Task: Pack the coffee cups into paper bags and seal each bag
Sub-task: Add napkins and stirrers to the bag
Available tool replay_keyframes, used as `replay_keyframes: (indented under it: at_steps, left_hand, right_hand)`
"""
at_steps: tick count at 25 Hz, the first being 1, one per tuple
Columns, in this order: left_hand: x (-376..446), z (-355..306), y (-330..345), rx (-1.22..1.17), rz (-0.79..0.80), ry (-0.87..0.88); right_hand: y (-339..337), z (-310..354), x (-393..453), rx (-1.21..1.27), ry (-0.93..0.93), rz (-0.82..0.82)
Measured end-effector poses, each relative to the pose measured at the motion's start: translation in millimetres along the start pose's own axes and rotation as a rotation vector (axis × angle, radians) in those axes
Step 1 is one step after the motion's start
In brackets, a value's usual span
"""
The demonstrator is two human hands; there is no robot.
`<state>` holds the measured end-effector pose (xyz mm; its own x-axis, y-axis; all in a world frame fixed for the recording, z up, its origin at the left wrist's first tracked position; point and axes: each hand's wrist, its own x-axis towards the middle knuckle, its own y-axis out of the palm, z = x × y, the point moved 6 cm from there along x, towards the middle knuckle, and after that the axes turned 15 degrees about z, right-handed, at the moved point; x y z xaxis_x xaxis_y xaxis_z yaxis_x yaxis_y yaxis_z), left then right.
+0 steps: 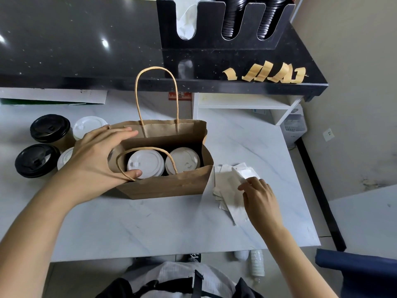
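Two white-lidded cups point(163, 162) sit side by side inside the brown paper bag point(165, 186), which stands open-topped near the middle of the surface point(150, 229). Left hand point(96, 160) spans the bag's left end, fingers on the far rim, thumb hooked over the near rim by the drooping handle. Right hand point(257, 196) is down on a pile of white paper sleeves point(229, 190) just right of the bag, fingertips seemingly pinching the top one, though the grip is hard to read. Four more cups point(46, 147) wait towards the left edge, two black-lidded, two white. Tan tape strips point(266, 73) hang off the dark shelf's point(86, 50) front edge.
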<state>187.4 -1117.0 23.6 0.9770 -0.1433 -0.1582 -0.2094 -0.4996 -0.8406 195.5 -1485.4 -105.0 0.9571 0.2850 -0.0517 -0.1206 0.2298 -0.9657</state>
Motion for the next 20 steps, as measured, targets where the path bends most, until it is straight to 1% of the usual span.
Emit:
replay_keyframes:
  at_steps: [2,6,11,17,20]
  left_hand:
    - [-0.4,0.0,-0.4,-0.007,0.001,-0.005]
    - [-0.7,-0.6,-1.0,0.001,0.007,-0.003]
    - [-0.8,-1.9,-1.6,0.004,0.008,-0.002]
    - [-0.5,-0.9,-1.0,0.011,0.014,0.000]
    - [-0.7,0.1,-1.3,0.019,0.011,0.003]
  right_hand:
    - [7.9,11.0,-5.1,-0.094,-0.020,0.064]
    - [25.0,16.8,-15.2,-0.100,0.058,0.214]
    - [20.6,17.4,-16.4,-0.056,0.105,0.166]
    - [13.2,2.2,-11.5,0.148,0.176,0.112]
    - [12.6,-5.4,-11.6,0.273,0.237,0.115]
